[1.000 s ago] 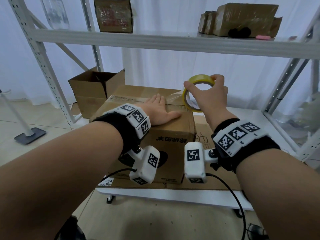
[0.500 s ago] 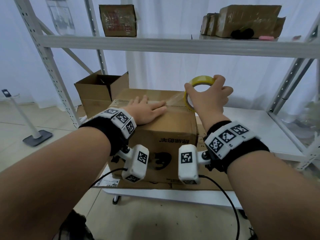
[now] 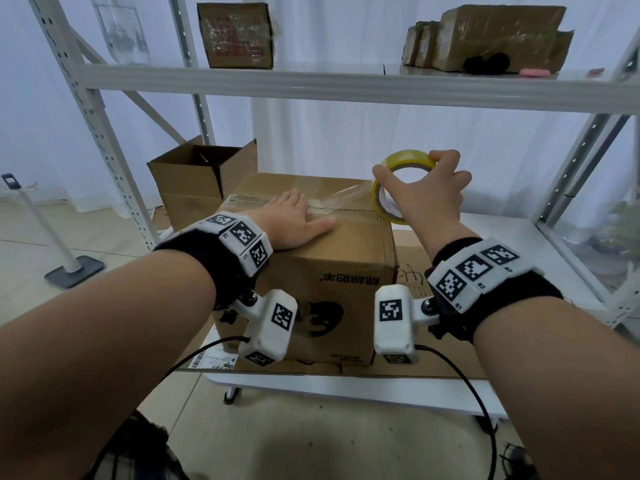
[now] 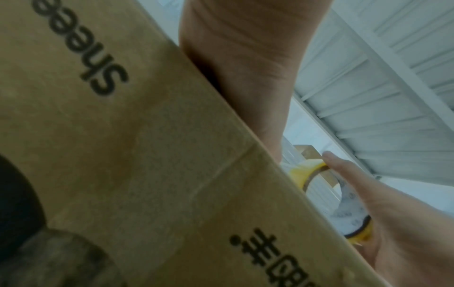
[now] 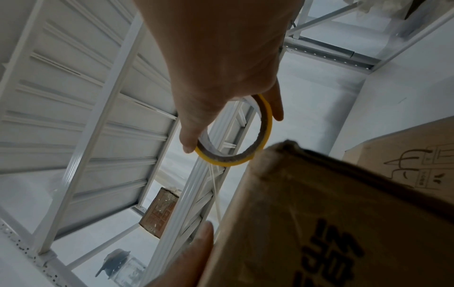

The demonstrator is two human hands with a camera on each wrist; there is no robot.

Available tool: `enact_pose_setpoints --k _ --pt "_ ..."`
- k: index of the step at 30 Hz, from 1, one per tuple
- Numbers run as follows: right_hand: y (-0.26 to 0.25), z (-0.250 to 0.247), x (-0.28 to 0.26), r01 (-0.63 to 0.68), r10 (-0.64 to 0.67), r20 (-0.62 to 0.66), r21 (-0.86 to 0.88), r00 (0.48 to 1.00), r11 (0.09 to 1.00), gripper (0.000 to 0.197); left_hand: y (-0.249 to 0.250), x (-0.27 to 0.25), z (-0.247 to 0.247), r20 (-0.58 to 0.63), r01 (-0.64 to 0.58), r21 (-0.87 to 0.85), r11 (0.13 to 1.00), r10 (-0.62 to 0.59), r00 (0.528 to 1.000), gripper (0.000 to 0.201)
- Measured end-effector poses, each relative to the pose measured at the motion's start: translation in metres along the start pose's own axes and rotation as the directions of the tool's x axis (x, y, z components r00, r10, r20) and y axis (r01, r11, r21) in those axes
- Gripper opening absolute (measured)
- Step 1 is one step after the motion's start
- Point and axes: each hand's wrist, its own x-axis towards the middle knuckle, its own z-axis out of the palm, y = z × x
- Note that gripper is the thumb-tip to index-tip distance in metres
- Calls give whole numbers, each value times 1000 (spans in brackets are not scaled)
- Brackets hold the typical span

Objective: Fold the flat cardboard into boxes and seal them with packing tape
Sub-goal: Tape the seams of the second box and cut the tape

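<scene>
A folded brown cardboard box [image 3: 332,271] stands on the white lower shelf [image 3: 519,244], its top flaps closed. My left hand [image 3: 294,220] lies flat on the box top, fingers straight, pressing on the centre seam. My right hand [image 3: 426,188] grips a yellow roll of clear packing tape [image 3: 398,181] just above the box's right top edge. A strip of clear tape [image 3: 343,199] stretches from the roll to the seam by my left fingers. The roll [image 5: 236,136] shows in the right wrist view, above the box corner [image 5: 319,213]; the left wrist view shows the roll [image 4: 312,174] beyond the box side [image 4: 147,155].
An open-topped cardboard box [image 3: 201,181] stands behind on the left. Flat cardboard [image 3: 415,358] lies under the box on the shelf. The upper shelf [image 3: 346,84] carries taped packages [image 3: 237,36] [image 3: 491,36]. Rack posts [image 3: 93,109] flank the shelf; a stand base [image 3: 74,271] sits on the floor at left.
My left hand slid left along the seam, then settled flat again. The right hand with the roll stayed near the box's right edge, so more tape is drawn out.
</scene>
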Motion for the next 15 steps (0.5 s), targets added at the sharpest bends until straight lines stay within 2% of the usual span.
enact_pose_setpoints --k 6,9,12,15 --pt "-1 -1 1 17 -17 0 -27 1000 1000 84 24 10 1 -10 -110 -5 994 110 994 89" --pt "-8 5 -2 82 -82 9 -96 997 992 83 46 16 2 2 -158 -6 987 158 987 92" --pt "-14 8 -5 139 -136 34 -111 990 984 81 50 17 3 -9 -157 -31 987 156 988 90" --pt "-16 8 -4 103 -101 29 -69 994 992 80 40 13 5 -34 -162 -56 985 160 987 85"
